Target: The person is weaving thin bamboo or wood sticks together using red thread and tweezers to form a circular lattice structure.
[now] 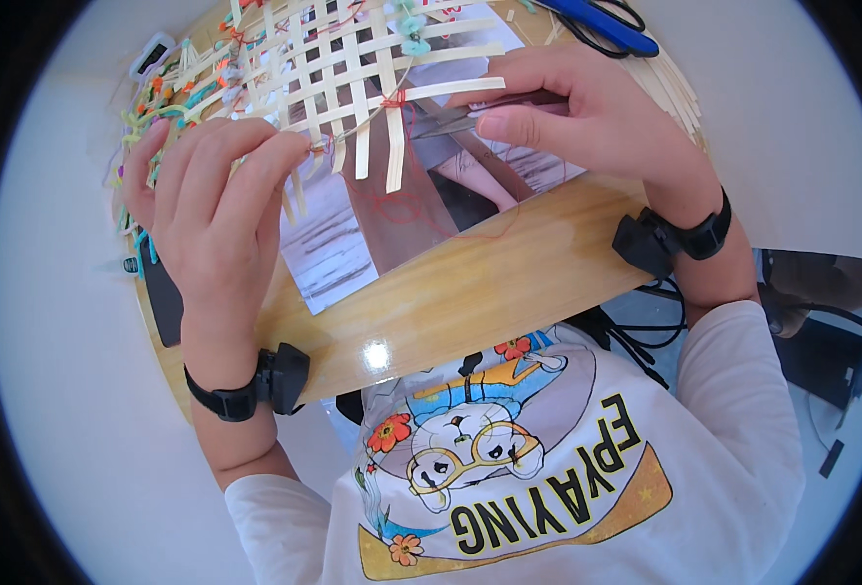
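Observation:
A panel of pale flat strips woven in an open lattice (358, 68) lies at the far middle, its strip ends pointing toward me. My left hand (218, 190) is closed at its near left edge, thumb and finger pinched at a strip end beside some red thread. From the right, my right hand (572, 112) grips a slim, pointed metal tool (443, 128), its tip close to the strips; whether it is tweezers or small scissors I cannot tell. Red thread (395, 100) is wound around one strip crossing and trails in loops below. A pale green bead string (412, 29) runs along the weave.
Under the weave lies a printed photo sheet (329, 258) on the wooden table (470, 283). Blue-handled pliers or scissors (607, 27) rest at the back right beside loose strips (670, 93). Colourful yarn (163, 97) and a dark flat object (161, 302) are at the left.

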`<state>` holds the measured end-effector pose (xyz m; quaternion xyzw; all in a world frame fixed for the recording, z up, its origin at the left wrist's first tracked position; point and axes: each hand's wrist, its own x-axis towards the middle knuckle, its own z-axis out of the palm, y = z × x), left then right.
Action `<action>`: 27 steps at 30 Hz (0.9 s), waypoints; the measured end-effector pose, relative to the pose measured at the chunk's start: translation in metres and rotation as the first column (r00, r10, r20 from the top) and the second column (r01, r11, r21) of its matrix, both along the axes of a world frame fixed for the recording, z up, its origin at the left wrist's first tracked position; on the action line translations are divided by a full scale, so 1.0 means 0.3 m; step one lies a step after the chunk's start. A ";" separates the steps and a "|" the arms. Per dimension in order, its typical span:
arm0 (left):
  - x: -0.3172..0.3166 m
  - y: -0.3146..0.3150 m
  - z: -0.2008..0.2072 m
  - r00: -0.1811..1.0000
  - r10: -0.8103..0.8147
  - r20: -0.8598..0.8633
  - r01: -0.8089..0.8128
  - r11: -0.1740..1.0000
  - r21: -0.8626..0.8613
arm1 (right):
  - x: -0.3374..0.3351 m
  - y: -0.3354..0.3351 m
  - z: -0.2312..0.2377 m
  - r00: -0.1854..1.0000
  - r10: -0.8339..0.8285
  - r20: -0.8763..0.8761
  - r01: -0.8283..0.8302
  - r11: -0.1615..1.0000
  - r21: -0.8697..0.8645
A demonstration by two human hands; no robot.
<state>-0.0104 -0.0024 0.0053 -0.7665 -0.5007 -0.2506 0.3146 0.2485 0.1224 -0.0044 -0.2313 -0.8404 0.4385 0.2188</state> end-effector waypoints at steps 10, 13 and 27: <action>0.011 -0.005 -0.003 0.999 0.008 0.034 -0.007 1.000 -0.026 | 0.007 -0.006 0.046 0.994 -0.003 0.113 0.006 1.000 -0.026; 0.011 -0.007 0.001 0.999 0.006 0.032 -0.005 1.000 -0.030 | 0.015 0.001 0.026 0.996 -0.023 0.088 0.024 1.000 -0.011; 0.025 -0.005 -0.001 1.000 -0.010 0.018 0.011 0.999 -0.031 | 0.000 -0.020 0.012 1.000 -0.030 -0.007 0.030 0.999 -0.022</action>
